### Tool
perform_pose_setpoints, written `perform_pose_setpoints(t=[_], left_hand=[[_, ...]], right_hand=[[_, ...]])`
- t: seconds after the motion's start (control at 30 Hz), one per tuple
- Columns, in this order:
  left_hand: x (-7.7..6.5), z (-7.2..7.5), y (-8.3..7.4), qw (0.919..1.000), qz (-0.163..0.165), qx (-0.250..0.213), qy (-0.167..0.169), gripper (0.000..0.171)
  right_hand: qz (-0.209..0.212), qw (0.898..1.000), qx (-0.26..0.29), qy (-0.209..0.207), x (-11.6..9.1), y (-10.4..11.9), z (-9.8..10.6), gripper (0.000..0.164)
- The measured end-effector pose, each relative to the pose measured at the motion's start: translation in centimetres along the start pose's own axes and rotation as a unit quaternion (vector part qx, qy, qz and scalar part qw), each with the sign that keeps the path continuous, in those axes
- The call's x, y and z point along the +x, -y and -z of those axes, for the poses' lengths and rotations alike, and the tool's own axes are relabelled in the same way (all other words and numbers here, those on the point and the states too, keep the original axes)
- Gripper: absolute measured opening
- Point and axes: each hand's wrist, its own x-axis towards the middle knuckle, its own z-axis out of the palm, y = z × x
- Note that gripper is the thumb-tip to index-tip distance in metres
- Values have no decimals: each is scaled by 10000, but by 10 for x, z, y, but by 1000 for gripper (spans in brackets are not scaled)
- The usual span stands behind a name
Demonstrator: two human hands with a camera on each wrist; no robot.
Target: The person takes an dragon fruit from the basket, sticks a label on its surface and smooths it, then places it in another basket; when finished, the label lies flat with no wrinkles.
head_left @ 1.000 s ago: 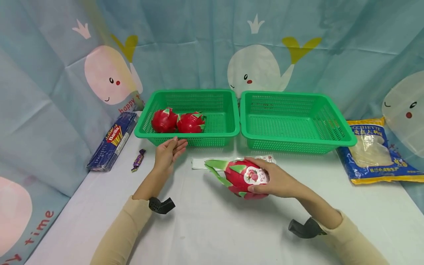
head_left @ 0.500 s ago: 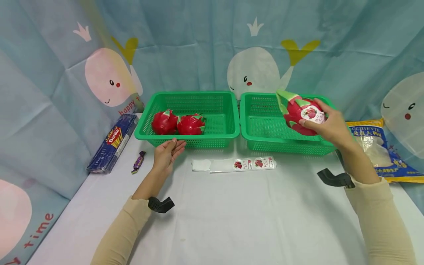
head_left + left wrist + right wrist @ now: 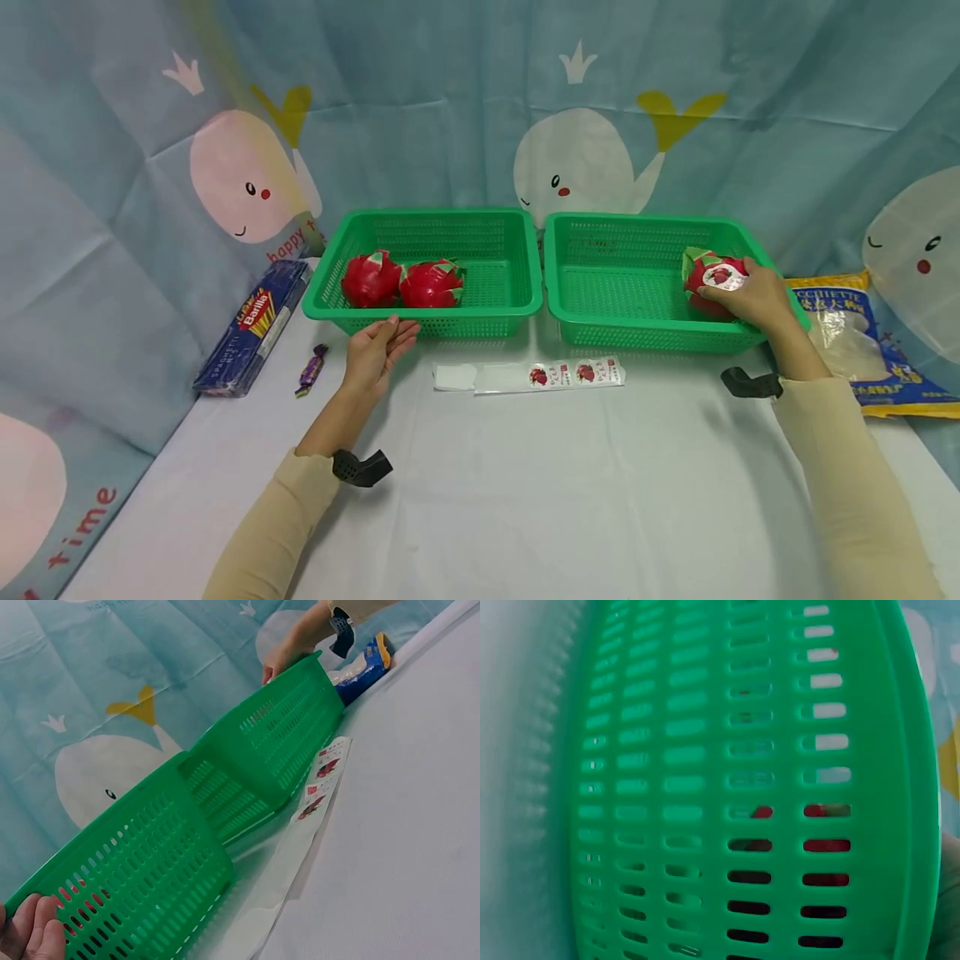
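My right hand (image 3: 767,298) grips a red dragon fruit (image 3: 705,302) with green leaf tips and a round white sticker (image 3: 724,277). It holds the fruit low inside the right green basket (image 3: 622,321), at its right end. In the right wrist view the slotted basket wall (image 3: 780,765) covers most of the hand and fruit; red shows through the slots. My left hand (image 3: 369,354) rests at the front rim of the left green basket (image 3: 480,313), its thumb at the rim and relaxed fingers against the outer wall. Two dragon fruits (image 3: 371,279) lie inside that basket.
A strip of dragon fruit stickers (image 3: 510,377) lies before the baskets. To the left are a purple wrapped candy (image 3: 312,369) and a blue spaghetti box (image 3: 251,333). A blue-and-yellow pasta bag (image 3: 855,342) lies at the right. A whale-print curtain (image 3: 450,125) hangs behind.
My right hand has carried the dragon fruit from the front middle, over the sticker strip, rightward and down into the right basket. My left hand has stayed at the left basket's rim.
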Motion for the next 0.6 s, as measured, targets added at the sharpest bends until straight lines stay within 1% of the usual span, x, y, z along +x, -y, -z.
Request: perform_pose_setpoints(t=[0.17, 0.33, 0.4, 0.47, 0.53, 0.6], left_hand=[[0, 4, -1, 10000, -62, -39, -6, 25], [3, 7, 0, 9999, -83, -55, -50, 22], [4, 7, 1, 9999, -67, -53, -82, 20], [5, 6, 2, 9998, -51, -30, -165, 18], [5, 5, 2, 9997, -28, -39, -240, 16], [5, 4, 3, 9995, -22, -28, -299, 15]], right_hand=[[-226, 9985, -366, 338, 5, 4, -1, 83], [-67, 9962, -675, 545, 5, 7, -1, 64], [-46, 9949, -773, 646, 4, 9, 0, 61], [-95, 9926, -872, 843, 2, 12, 1, 62], [-166, 9900, -967, 1018, 1, 18, 3, 70], [-204, 9902, -1020, 935, -2, 28, 2, 80]])
